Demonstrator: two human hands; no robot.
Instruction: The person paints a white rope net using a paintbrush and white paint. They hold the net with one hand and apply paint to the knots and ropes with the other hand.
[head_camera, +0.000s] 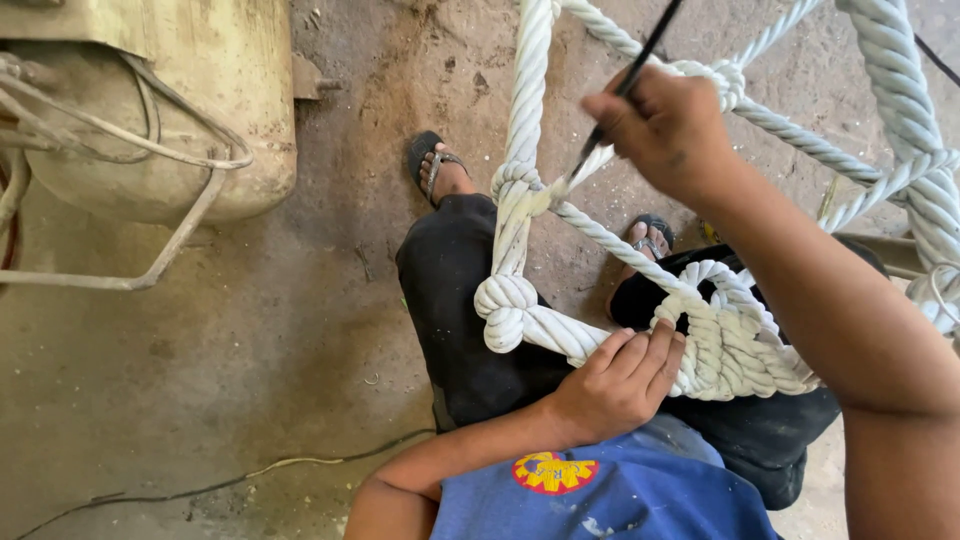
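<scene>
With lap used as support, left hand (615, 385) clamps the white twisted rope net (725, 345) across dark-trousered knees, steadying the weave. Right hand (665, 125) pinches a thin black paintbrush (620, 95), tip at upper knot (520, 185). Beige tank (190, 100) stands apart on dirt floor (250, 330).

I saw a dusty concrete floor (250, 340). On it, far left, stood a cream tank (200, 90) on a bent tube frame (180, 235); a thin cable (250, 475) trailed near left.

We see white twisted rope (560, 340), a thin black brush (640, 65), black trousers (460, 300), a blue shirt (640, 500) and a cream tank (200, 90).
</scene>
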